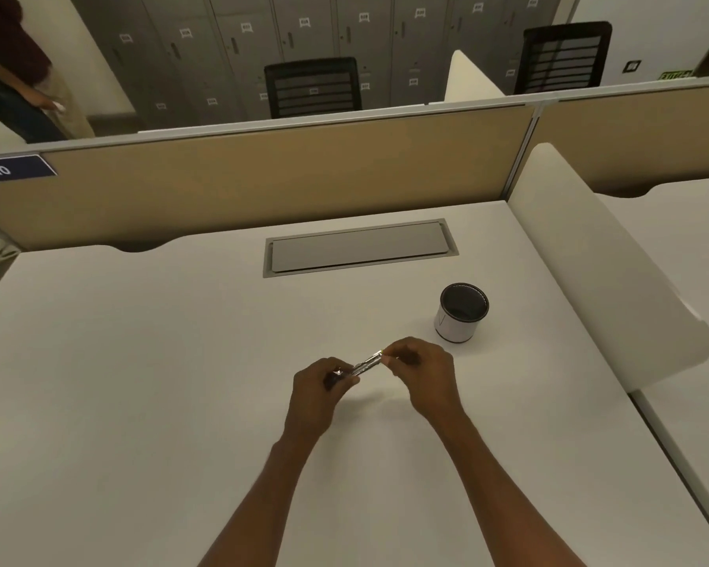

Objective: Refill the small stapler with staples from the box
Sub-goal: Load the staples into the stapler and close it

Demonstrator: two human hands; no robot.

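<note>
A small stapler (363,365), shiny metal with a dark rear end, is held just above the white desk (140,382) at its middle. My left hand (318,388) grips the dark rear part. My right hand (420,372) pinches the metal front tip with thumb and fingertips. Whether the stapler's tray stands open is too small to tell. No staple box shows in the head view; my fingers may hide staples.
A white cup with a dark inside (461,313) stands right of my hands. A grey cable flap (359,247) lies in the desk farther back. A beige partition (263,178) closes the far edge and a white divider (598,255) the right side. A person (13,67) stands far left.
</note>
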